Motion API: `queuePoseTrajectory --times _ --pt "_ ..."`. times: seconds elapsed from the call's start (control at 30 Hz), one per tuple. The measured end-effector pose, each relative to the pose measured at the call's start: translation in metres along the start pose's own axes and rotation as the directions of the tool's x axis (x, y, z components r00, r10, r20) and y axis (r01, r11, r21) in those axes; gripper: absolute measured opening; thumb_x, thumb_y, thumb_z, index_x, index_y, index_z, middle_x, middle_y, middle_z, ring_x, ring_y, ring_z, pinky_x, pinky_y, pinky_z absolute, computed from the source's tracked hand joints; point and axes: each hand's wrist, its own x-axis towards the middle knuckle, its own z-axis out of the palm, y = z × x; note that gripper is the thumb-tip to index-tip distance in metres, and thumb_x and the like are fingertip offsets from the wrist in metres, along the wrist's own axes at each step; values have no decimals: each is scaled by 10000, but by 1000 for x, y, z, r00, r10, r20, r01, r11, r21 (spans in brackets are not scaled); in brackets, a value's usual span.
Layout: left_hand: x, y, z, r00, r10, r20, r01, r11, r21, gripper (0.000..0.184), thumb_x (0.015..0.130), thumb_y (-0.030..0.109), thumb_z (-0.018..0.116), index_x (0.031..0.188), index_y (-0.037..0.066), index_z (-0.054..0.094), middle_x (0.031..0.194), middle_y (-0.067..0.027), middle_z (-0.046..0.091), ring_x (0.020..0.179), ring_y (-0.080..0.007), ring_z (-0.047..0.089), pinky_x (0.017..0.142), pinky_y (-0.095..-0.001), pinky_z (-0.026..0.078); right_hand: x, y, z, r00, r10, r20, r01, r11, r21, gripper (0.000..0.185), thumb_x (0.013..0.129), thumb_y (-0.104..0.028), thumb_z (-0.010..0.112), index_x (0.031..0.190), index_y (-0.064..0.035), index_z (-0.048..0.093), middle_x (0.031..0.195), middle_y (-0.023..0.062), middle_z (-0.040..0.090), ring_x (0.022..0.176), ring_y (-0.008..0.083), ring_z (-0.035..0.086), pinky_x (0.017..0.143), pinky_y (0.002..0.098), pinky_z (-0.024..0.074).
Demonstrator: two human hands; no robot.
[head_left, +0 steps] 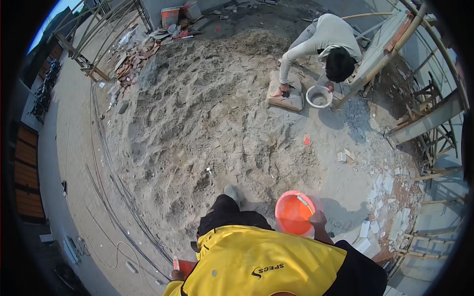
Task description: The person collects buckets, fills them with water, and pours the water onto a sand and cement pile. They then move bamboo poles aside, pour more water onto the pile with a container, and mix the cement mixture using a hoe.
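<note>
The person's right hand (318,218) is closed around the pale handle of a round, bright orange-red plastic bucket (291,217), which hangs just beside that hand with its open mouth facing up. The left hand (177,275) is low at the person's other side, touching a second red-orange container (186,267); the yellow shirt (261,259) hides much of it, so how firmly the fingers close there cannot be told. Between the hands and ahead of them, a grey rubber-looking boot (232,193) stands on a broad, lumpy heap of grey-brown sand (207,128). Well ahead of the right hand, a co-worker in a pale long-sleeved top (335,34) bends over, one hand at a torn tan sack (291,98) and the other at the rim of a round white bucket (319,97). Nearer the right hand, on its outer side, pale rectangular blocks (364,229) lie on the ground. Beyond the left hand, long thin dark rods (126,197) stretch forward along the heap's edge.
</note>
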Motion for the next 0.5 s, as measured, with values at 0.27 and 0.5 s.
queuePoseTrajectory --times 0.27,0.5 --pt "102 271 -148 936 346 -61 -337 934 117 212 675 185 691 794 10 706 856 -212 700 888 -387 676 769 -431 543 41 -154 -48 987 61 150 -79 989 123 256 733 -164 662 950 -28 667 1005 204 689 1011 366 667 847 447 551" --pt "163 509 -288 988 51 -143 -107 902 -418 354 805 219 712 1080 1 664 859 -178 700 808 -406 691 729 -476 560 193 -372 -126 985 -29 168 -8 976 216 274 734 -158 660 971 -20 659 1014 211 685 1019 372 662 856 450 547"
